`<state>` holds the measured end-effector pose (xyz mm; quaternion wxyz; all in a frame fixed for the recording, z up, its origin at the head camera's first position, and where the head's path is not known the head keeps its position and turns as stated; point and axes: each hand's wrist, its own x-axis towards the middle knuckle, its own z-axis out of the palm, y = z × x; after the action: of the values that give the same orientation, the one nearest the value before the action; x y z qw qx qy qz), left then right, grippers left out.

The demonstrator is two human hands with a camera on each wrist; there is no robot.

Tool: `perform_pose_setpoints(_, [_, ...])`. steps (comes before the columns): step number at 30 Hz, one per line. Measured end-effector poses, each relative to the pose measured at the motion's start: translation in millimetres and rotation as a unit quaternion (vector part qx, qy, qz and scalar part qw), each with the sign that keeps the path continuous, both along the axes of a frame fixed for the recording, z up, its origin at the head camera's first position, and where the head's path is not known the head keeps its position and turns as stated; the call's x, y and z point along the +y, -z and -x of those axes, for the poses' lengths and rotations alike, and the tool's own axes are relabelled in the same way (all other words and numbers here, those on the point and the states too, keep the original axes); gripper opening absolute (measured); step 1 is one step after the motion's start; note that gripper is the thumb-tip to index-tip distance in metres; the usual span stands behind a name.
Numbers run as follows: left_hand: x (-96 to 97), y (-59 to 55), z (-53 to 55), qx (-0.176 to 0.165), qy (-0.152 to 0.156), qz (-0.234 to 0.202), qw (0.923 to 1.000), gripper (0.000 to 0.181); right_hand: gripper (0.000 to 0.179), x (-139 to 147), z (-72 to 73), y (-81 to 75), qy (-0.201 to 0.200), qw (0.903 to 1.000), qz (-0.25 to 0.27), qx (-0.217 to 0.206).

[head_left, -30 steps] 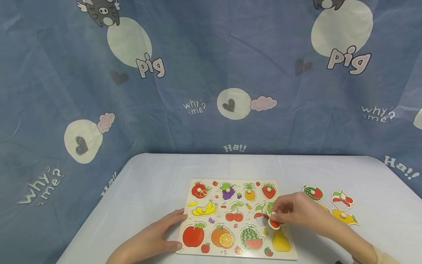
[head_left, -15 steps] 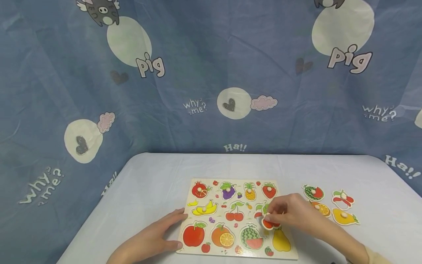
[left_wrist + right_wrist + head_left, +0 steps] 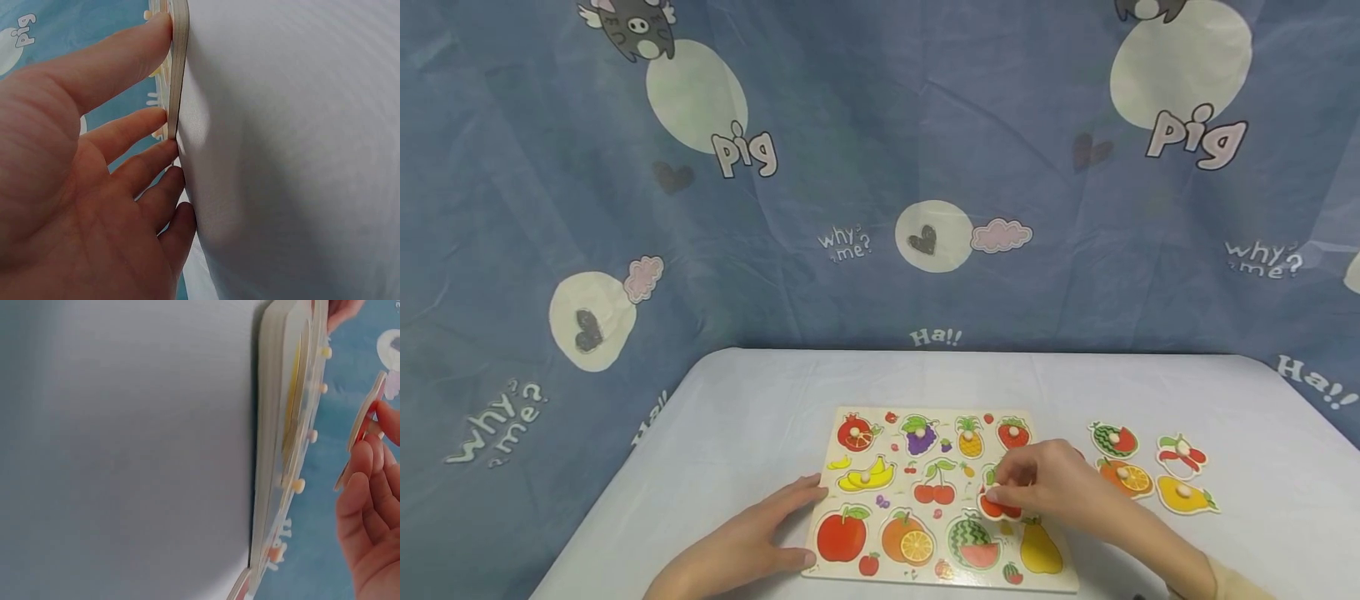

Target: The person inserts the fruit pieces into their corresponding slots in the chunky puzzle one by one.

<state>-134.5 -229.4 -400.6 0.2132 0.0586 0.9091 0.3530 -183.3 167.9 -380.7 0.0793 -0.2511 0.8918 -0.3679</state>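
My right hand [image 3: 1048, 483] pinches a red fruit puzzle piece [image 3: 1002, 506] with a green leaf. It looks like a cherry piece. The hand holds it above the right part of a fruit puzzle board [image 3: 895, 521]. From the right wrist view, the held piece [image 3: 365, 415] is tilted and apart from the board [image 3: 269, 425], the thumb and fingertips at its knob. My left hand [image 3: 748, 533] touches the board's left edge with extended fingers and thumb. In the left wrist view the fingertips of that hand [image 3: 106, 181] rest along the board's edge [image 3: 179, 62].
Right of the board lie a watermelon piece [image 3: 1114, 439], an orange piece [image 3: 1125, 477], a red and white piece [image 3: 1181, 457] and a yellow piece [image 3: 1185, 495]. Knobbed pieces sit in the top row, with a banana piece [image 3: 867, 476] below. A blue printed cloth [image 3: 812, 167] hangs behind the white table [image 3: 700, 467].
My right hand has moved left over the board with the red piece, which now hangs nearer the printed cherries. The orange piece has come into fuller view. My left hand stays in place.
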Motion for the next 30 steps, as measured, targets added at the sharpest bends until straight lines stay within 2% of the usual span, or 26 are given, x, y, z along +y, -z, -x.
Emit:
perform_pose_setpoints(5, [0.1,0.6,-0.2,0.001,-0.004,0.005,1.0000,0.080,0.018,-6,0.2,-0.3,0.007,1.0000,-0.001,-0.007])
perform_pose_setpoints(12, [-0.6,1.5,0.1,0.002,-0.001,0.006,1.0000,0.080,0.020,-16,3.3,1.9,0.012,0.9998,-0.011,0.010])
perform_pose_setpoints(18, [-0.9,2.8,0.8,0.004,0.003,-0.002,1.0000,0.078,0.019,-22,6.6,1.4,0.010,0.9997,-0.022,0.009])
perform_pose_setpoints(25, [0.0,2.3,-0.1,0.009,0.002,0.002,1.0000,0.077,0.019,-30,11.5,0.7,-0.004,0.9999,-0.013,0.007])
perform_pose_setpoints(30, [0.4,1.6,0.5,0.019,0.016,0.010,0.9996,0.077,0.019,-35,15.8,-0.4,-0.012,0.9998,-0.017,0.008])
